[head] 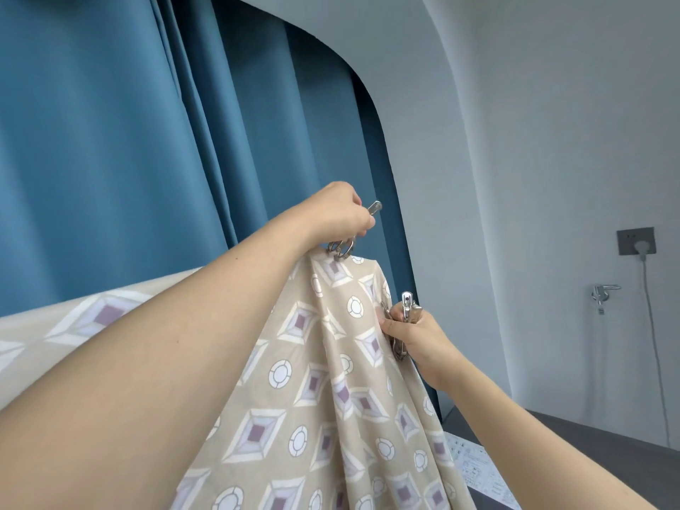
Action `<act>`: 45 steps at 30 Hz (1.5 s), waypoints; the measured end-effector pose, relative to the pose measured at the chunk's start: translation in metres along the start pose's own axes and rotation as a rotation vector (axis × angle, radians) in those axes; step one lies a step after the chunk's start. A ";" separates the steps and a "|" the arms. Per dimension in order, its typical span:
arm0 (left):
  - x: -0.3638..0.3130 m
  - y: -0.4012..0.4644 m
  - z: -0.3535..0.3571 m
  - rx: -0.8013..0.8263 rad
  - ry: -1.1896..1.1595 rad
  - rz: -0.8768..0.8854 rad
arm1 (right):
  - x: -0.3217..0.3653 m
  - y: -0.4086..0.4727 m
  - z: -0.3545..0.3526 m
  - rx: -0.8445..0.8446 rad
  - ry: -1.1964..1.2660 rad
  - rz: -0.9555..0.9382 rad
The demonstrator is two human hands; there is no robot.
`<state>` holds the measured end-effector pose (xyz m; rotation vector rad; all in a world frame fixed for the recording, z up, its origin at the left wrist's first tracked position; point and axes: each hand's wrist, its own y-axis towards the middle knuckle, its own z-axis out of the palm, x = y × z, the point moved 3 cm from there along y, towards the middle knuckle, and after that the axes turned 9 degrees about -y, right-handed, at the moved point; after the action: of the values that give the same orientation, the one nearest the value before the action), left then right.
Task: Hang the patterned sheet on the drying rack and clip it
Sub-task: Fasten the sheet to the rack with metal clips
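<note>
The beige patterned sheet (312, 380), printed with purple diamonds and white circles, hangs in folds from a high point and spreads left along a rail hidden beneath it. My left hand (338, 213) is at the sheet's top corner, squeezing a metal clip (344, 248) whose jaws sit on the fabric. My right hand (415, 336) is lower at the sheet's right edge, holding several metal clips (406, 307) and pinching the cloth. The drying rack itself is covered by the sheet.
Blue curtains (147, 141) hang close behind the sheet. A white wall is to the right, with a grey socket and plug (636, 241), a cable and a metal tap (603, 292). A printed paper (478, 469) lies on the dark floor.
</note>
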<state>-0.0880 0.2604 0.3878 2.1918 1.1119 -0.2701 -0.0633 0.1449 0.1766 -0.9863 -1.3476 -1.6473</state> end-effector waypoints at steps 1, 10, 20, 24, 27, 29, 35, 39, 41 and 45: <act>-0.003 0.000 0.004 0.034 -0.015 0.010 | -0.006 -0.004 0.000 0.014 -0.027 0.002; -0.010 -0.006 0.072 0.205 0.089 0.137 | -0.074 -0.072 -0.010 0.011 -0.079 0.129; 0.006 -0.012 0.140 0.599 0.569 0.077 | -0.122 -0.104 0.001 -0.091 -0.393 0.054; 0.007 -0.014 0.150 0.633 0.668 0.138 | -0.126 -0.107 0.011 -0.173 -0.623 0.062; 0.007 -0.015 0.151 0.581 0.638 0.222 | -0.121 -0.109 0.020 -0.210 -0.821 0.022; 0.010 -0.015 0.151 0.554 0.648 0.242 | -0.121 -0.111 0.024 -0.237 -0.831 0.010; 0.026 -0.014 0.154 0.643 0.732 0.112 | -0.122 -0.116 0.031 -0.255 -0.850 -0.010; 0.026 -0.018 0.162 0.700 0.683 0.084 | -0.121 -0.118 0.031 -0.286 -0.849 -0.027; 0.027 -0.021 0.168 0.736 0.689 0.068 | -0.122 -0.118 0.029 -0.300 -0.871 -0.036; 0.033 -0.022 0.175 0.724 0.763 0.120 | -0.123 -0.116 0.030 -0.307 -0.883 -0.045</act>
<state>-0.0659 0.1791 0.2290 3.1371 1.4062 0.3069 -0.1171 0.2015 0.0237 -2.0338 -1.6762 -1.5224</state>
